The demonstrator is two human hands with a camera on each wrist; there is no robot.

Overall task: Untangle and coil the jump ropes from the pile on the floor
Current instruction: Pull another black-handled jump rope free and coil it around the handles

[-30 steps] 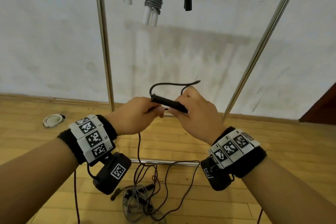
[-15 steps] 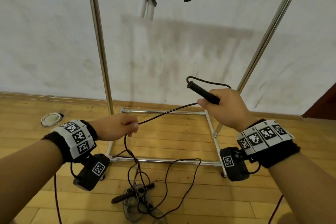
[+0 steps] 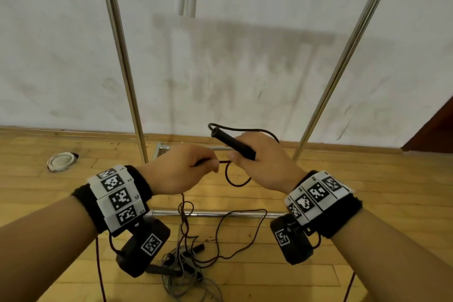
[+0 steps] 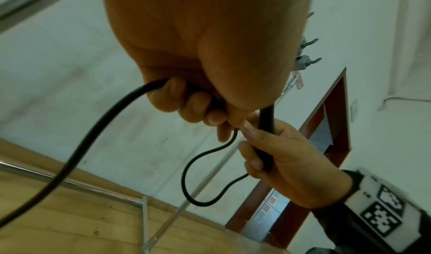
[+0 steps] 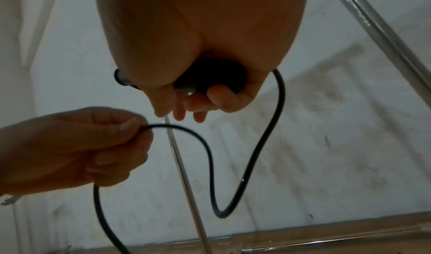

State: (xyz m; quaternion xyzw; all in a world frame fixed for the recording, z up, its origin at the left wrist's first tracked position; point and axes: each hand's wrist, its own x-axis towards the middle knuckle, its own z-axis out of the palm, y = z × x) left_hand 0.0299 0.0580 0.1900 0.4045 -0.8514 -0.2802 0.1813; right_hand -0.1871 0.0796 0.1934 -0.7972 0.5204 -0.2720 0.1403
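Floor pile [image 3: 186, 270] in head view only.

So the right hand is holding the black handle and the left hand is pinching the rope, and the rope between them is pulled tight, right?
Not quite. The right hand does hold the black handle and the left hand pinches the rope, but the rope between them hangs in a slack loop, as the right wrist view shows.

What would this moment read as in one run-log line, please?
left hand: pinches rope | right hand: grips handle | pile: on floor
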